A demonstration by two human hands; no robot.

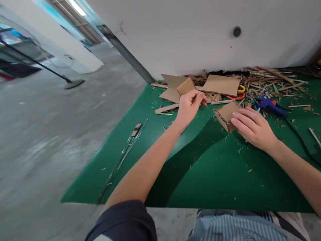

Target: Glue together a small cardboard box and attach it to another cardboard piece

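Note:
A small open cardboard box (227, 113) is tilted over the green table, its cut corrugated edges showing. My right hand (255, 129) holds it from the right, fingers laid along its side and the thumb hidden. To the left of the box, my left hand (191, 105) is closed in a pinch; whatever is between its fingertips is too small or hidden. Just behind that hand a piece of cardboard (186, 86) stands at a slant, and I cannot tell whether the hand touches it. A blue glue gun (271, 106) lies right of the box.
Cardboard sheets (222, 84) and a heap of scraps (265, 83) line the wall. Scissors with red and yellow handles (239, 95) lie partly under a sheet. Thin clear strips (122, 154) lie on the green table (100, 160) at left. The glue gun's black cable (299, 139) runs right.

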